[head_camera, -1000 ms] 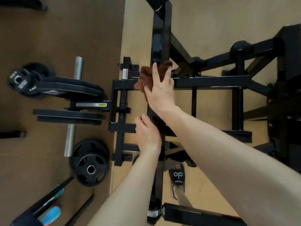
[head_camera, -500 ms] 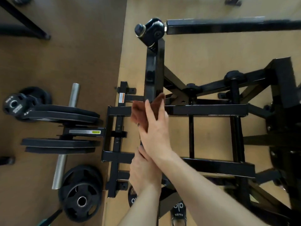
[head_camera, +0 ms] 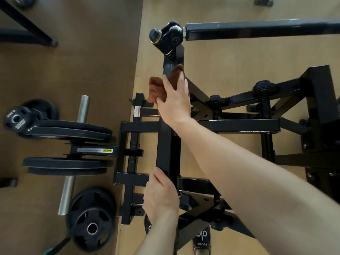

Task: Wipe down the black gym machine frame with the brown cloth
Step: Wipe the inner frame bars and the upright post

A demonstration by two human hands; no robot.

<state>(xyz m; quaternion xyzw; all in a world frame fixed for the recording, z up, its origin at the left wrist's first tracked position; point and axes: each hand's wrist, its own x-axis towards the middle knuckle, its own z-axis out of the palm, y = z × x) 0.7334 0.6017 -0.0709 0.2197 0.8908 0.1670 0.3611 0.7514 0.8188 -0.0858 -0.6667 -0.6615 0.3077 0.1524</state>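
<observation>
Right hand [head_camera: 173, 102] flat on cloth [head_camera: 161, 83], left hand [head_camera: 161, 194] gripping frame [head_camera: 165, 144]; risk of cloth slipping off bar.

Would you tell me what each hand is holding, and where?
Right hand presses the brown cloth against the frame's upright beam; left hand grips that beam lower down.

The right hand [head_camera: 173, 103] presses a rumpled brown cloth [head_camera: 160, 85] flat-fingered against the upright black steel beam of the gym machine frame [head_camera: 164, 144]. Lower down, the left hand [head_camera: 161, 196] grips that same beam. Black weight plates [head_camera: 70, 133] sit left on a chrome bar [head_camera: 67, 194].
</observation>
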